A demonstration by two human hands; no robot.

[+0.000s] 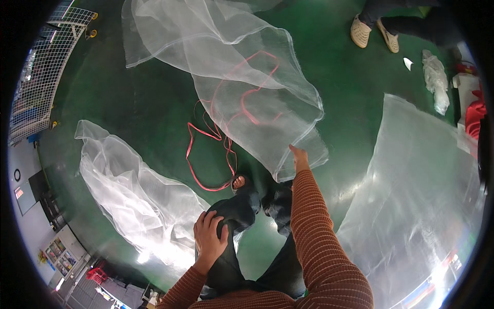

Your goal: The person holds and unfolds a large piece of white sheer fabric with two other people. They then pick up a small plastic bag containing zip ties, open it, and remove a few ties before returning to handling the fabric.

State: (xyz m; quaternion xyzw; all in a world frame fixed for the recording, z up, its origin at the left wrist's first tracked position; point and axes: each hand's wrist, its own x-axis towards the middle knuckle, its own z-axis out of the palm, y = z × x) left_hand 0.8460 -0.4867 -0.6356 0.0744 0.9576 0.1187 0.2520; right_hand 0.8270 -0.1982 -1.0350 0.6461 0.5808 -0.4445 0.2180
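My right hand point(300, 158) reaches forward and grips the near corner of a sheer white mesh sheet point(242, 62). The sheet stretches away from me over the floor, wrinkled, with a seam along its edge. A thin red strap point(189, 149) runs in loops on the floor, partly beneath the mesh and showing through it. My left hand point(210, 239) lies on my left knee, fingers spread, holding nothing. Beside that knee is a second crumpled mesh sheet point(128, 190).
A flatter translucent sheet point(411, 190) covers the green floor at right. Far right are a bunched clear plastic piece point(435, 82) and a white scrap point(408, 64). Another person's shoes point(360, 33) stand at the upper right. A wheeled wire-grid rack point(49, 72) stands at left.
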